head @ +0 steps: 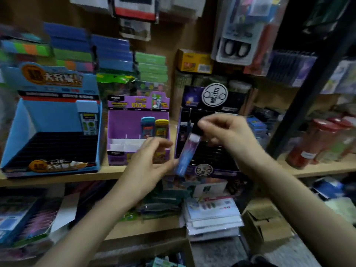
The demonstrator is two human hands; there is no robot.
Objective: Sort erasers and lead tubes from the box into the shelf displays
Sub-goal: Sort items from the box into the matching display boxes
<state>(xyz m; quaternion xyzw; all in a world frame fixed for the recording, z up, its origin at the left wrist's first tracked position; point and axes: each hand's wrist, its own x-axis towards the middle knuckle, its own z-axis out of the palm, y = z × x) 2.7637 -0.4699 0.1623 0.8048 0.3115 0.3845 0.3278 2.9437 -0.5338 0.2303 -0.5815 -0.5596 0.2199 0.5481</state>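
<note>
Mid-task, one item in hand. Lead tube (185,151), purple-blue w/ black cap, hangs tilted at centre frame, in front of the black display (210,105) on the shelf (57,179). Right hand (221,132) pinches the tube's cap end, fingers curled round it. Left hand (148,160) sits just left of it, fingers loosely bent w/ tips at the tube's lower end; too blurred to tell if it grips or only steadies. Hands close together, one at each end of the tube. Purple display (117,130) at centre: only two small cases (154,128), one blue-topped and one yellow-topped, at its back right; white-divider slots in front look unfilled, so plenty of room left there. Blue display (50,122) at left looks mostly stocked w/ dark rows, details unclear. Box (146,245) at bottom centre is cut by the frame edge, a few items show inside, so more left to sort. Judging by this: part way through, tube not yet placed; black display seems its likely spot.
</note>
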